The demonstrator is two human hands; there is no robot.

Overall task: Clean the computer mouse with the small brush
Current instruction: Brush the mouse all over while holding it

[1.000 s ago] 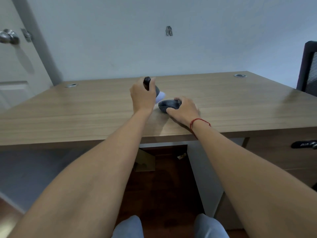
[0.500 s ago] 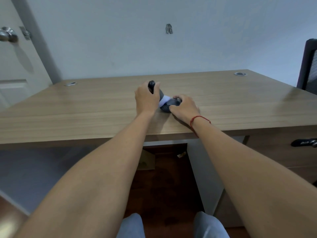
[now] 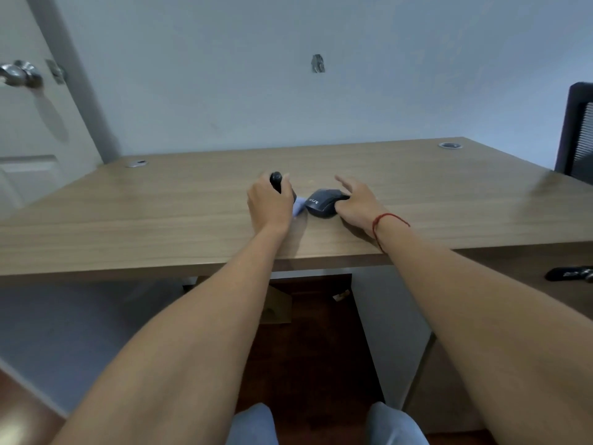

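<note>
A dark grey computer mouse [image 3: 322, 202] lies on the wooden desk [image 3: 160, 220] near its front edge. My right hand [image 3: 357, 203] rests on the mouse's right side, thumb against it and fingers partly lifted. My left hand [image 3: 268, 203] is closed around the black handle of the small brush [image 3: 276, 181], which sticks up above my fist. The brush's pale blue-white bristles [image 3: 299, 207] point right and down, touching the desk just left of the mouse.
Two round cable grommets sit at the desk's back corners [image 3: 137, 163] [image 3: 449, 145]. A dark chair back [image 3: 577, 133] stands at the right. A door with a metal knob [image 3: 19, 73] is at the left. A drawer handle [image 3: 569, 273] shows under the desk.
The brush bristles have come off the mouse and moved left and down beside it. My right hand has slid to the right, uncovering more of the mouse, with its fingers lifting.
</note>
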